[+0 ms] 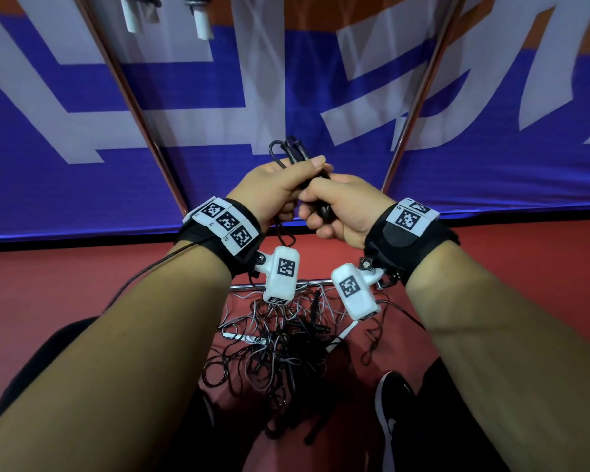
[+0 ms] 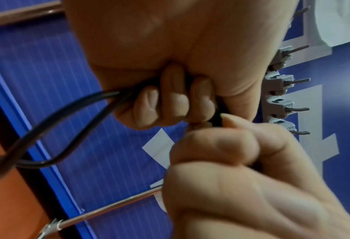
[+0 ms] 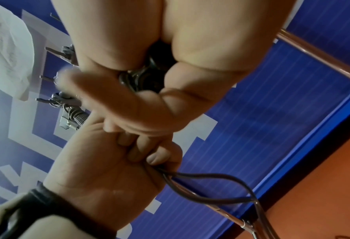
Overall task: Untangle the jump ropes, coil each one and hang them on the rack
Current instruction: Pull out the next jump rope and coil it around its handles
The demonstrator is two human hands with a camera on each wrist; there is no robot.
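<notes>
Left hand: fingers curled tight round a black jump rope, thumb laid along the top. Two black handle ends and a small cord loop stick out just beyond the knuckles. In the left wrist view the cord leaves the fist on the little-finger side as two strands that cross below it. Fingertips pressed into the palm over the cord.

Right hand: touching the left, fist to fist. Fingers wrapped round a coiled bundle of the same black rope; in the right wrist view the coil shows in the hollow of the palm, thumb lying across it.

Below both hands, on the red floor: a tangled pile of ropes, black and white cords mixed, some white handles in it. A metal bar runs across just above the pile.

Beyond the hands: blue banner with white lettering, slanted metal poles to either side. Far above the left hand, two white handles hang down. A row of grey rack hooks shows past the hands in the wrist views.

A black shoe sits below the right forearm.
</notes>
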